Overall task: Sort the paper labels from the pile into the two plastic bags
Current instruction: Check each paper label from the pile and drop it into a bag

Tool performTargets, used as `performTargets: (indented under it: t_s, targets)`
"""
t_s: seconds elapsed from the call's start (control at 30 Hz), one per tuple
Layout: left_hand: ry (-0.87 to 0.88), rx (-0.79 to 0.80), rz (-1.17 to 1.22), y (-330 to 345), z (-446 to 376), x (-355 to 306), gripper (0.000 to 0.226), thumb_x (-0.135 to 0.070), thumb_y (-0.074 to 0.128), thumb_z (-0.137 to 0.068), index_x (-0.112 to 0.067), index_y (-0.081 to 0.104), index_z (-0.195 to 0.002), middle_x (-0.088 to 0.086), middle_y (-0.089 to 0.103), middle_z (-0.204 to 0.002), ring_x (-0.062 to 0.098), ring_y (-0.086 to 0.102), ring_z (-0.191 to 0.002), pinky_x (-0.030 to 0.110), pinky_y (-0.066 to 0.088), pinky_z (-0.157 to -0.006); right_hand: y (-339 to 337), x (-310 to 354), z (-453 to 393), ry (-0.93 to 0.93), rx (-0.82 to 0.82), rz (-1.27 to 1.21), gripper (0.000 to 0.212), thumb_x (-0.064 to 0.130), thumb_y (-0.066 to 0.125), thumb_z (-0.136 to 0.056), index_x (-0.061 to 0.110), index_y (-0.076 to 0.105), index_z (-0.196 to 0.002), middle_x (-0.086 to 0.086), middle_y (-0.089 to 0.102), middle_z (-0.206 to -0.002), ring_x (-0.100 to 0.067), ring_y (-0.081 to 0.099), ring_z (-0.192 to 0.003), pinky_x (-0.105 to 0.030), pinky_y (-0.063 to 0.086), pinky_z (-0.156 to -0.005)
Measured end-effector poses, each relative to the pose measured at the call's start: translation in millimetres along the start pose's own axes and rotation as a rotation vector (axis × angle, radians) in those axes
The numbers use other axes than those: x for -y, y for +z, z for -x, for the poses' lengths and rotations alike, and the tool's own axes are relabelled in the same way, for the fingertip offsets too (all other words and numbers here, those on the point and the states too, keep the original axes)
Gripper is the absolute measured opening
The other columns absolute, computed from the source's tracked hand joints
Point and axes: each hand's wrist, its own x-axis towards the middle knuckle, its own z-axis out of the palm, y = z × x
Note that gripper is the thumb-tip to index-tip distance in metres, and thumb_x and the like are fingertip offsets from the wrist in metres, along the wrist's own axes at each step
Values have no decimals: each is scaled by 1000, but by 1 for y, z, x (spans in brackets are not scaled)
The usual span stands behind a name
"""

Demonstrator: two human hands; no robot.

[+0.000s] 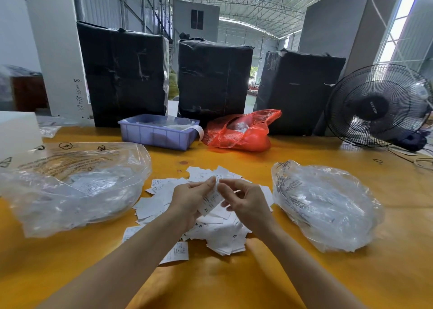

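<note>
The yellow bench (269, 273) carries a loose pile of white paper labels (210, 226) at its middle, a clear plastic bag (75, 187) on the left, another clear bag (328, 205) on the right, and farther back a lilac tray (154, 135), a red bag (239, 135) and a black fan (377, 107).

White paper labels (210, 229) lie heaped mid-table between two clear plastic bags: left bag (70, 184), right bag (328, 205).
</note>
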Motion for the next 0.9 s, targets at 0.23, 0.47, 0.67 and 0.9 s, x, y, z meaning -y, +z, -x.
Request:
performTargets:
  t_s: [0.23, 0.47, 0.67, 0.9]
  targets:
    - [5, -57, 106, 1, 0, -1, 30, -16, 71, -82, 7, 65, -100, 19, 66, -88, 28, 63, -75, 33, 54, -60, 5, 0, 2, 33, 40, -139, 48, -1, 76, -74, 12, 61, -118, -9, 63, -85, -23, 67, -71, -34, 59, -73]
    - [9, -47, 31, -4, -3, -3, 34, -20, 76, -78, 0, 69, -104, 11, 68, -82, 23, 62, -73, 30, 51, -62, -3, -2, -2, 109, 31, -301, 18, 0, 70, -81, 2, 69, -99, -10, 70, -75, -16, 69, -64, -23, 56, -64]
    - [-21, 5, 6, -2, 1, -2, 36, -18, 75, -79, 2, 66, -107, 12, 68, -82, 22, 64, -69, 27, 49, -55, -7, -2, -3, 128, 48, -314, 13, -3, 66, -83, 8, 71, -89, -13, 68, -72, -13, 64, -59, -24, 53, -63]
    - [-7, 25, -48, -2, 3, -3, 38, -17, 74, -79, 7, 65, -106, 18, 68, -88, 26, 65, -72, 29, 52, -55, -11, 2, -2, 129, 141, -245, 22, 4, 71, -80, 7, 68, -103, -13, 65, -86, -14, 64, -66, -22, 53, -64]
